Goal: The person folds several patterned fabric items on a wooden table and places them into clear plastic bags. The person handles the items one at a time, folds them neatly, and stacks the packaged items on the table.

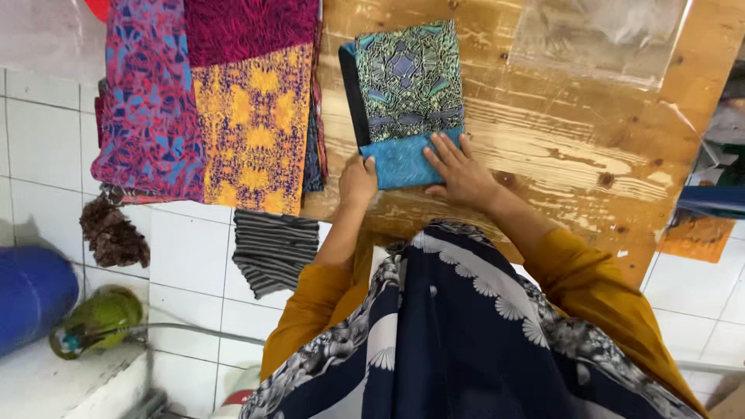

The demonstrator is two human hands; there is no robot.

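Pressing down on the near edge of a folded patterned cloth [407,101], both hands worked at the front of a worn wooden table [559,155]. The cloth lay near the middle of the tabletop, a neat rectangle with a green-and-black upper part and a plain blue band along the edge closest to the person. The left hand [357,182] sat at the blue band's left corner with its fingers curled in narrow, seeming to pinch the corner, though how much cloth it gripped could not be told. The right hand [462,171] lay flat with fingers spread wide across the band's right half, holding nothing and simply weighting the fabric. To do this well, I judged the flat hand should keep even pressure while the other drew the corner square, so that the layers lined up and no crease slid out of true; smoothing from the middle outward would serve better than pushing toward the fold. Just left of the folded piece, a stack of other printed fabrics [209,101] in red, blue and orange hung over the table's end, and a striped grey cloth [272,248] drooped below it. A clear plastic sheet [597,35] rested at the table's far side, well apart from the hands.
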